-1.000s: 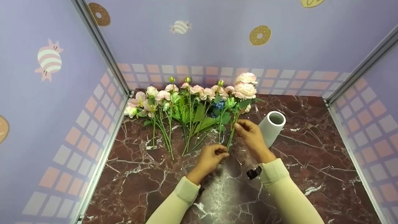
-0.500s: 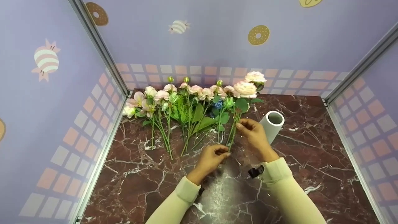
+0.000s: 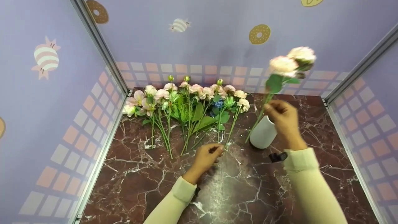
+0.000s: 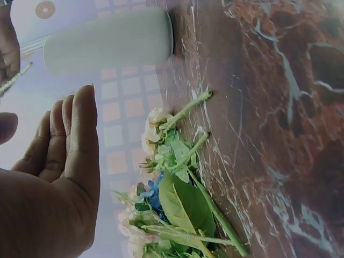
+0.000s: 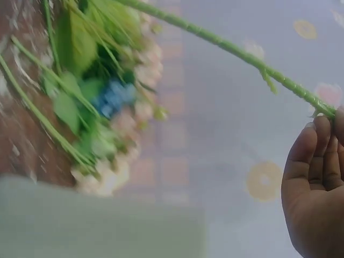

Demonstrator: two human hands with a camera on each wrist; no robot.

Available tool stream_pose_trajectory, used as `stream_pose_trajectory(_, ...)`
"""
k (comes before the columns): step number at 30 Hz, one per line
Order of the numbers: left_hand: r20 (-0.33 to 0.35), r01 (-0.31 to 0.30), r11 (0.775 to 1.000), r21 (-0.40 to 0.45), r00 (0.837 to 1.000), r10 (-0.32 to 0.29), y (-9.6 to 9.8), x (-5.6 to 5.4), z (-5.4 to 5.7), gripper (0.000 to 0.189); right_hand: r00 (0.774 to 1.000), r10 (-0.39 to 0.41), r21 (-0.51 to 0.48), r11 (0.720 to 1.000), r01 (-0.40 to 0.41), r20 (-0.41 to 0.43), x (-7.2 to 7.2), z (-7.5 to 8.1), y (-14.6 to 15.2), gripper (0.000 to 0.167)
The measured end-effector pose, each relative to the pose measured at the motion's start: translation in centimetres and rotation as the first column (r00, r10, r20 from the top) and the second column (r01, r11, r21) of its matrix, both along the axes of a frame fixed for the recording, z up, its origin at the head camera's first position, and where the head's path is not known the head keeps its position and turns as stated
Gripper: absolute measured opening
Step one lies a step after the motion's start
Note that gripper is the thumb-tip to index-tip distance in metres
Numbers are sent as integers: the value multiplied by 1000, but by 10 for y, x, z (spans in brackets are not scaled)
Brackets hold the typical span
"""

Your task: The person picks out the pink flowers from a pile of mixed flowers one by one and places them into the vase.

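Observation:
My right hand [image 3: 284,119] pinches the green stem of an artificial pink peony [image 3: 283,66] with two blooms. The flower is raised and slanted, its lower stem passing left of the white vase [image 3: 261,135]. In the right wrist view fingertips and thumb meet on the stem [image 5: 215,40], which bears a small side shoot. My left hand [image 3: 206,157] is low over the table, close to the stem end of a cream flower [image 3: 243,105]. The left wrist view shows its fingers [image 4: 80,129] extended, the thumb apart and nothing between them.
A row of artificial flowers [image 3: 161,95], pink, white and blue with green leaves [image 3: 205,123], lies along the back of the dark marbled table [image 3: 130,186]. Patterned lilac panels [image 3: 217,40] enclose the back and sides.
My right hand has lifted the peony off the row and carried it right and up, over to the vase. My left hand has released the stem end and shifted slightly left.

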State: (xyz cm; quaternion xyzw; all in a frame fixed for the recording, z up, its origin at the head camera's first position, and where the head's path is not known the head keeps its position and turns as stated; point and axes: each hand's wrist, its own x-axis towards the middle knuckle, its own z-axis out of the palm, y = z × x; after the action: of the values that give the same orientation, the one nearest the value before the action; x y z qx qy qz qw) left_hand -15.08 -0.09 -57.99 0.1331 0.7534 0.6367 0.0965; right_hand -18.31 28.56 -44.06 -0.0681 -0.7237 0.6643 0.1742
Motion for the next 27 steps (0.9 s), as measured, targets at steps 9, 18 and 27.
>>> stream_pose_trajectory(9,24,-8,1000,-8,1000,8,-7,-1,-2,26,981,-78,22,996,84,-177,-5,42,49,12)
stream_pose_trajectory(18,13,-30,999,-27,999,30,-12,-2,-2,28,962,-193,11,980,199,-192,-8,74,80,8)
stream_pose_trajectory(27,4,-27,999,-44,1000,27,-12,-2,1,25,970,-221,98,968,231,-103,-7,69,84,7)
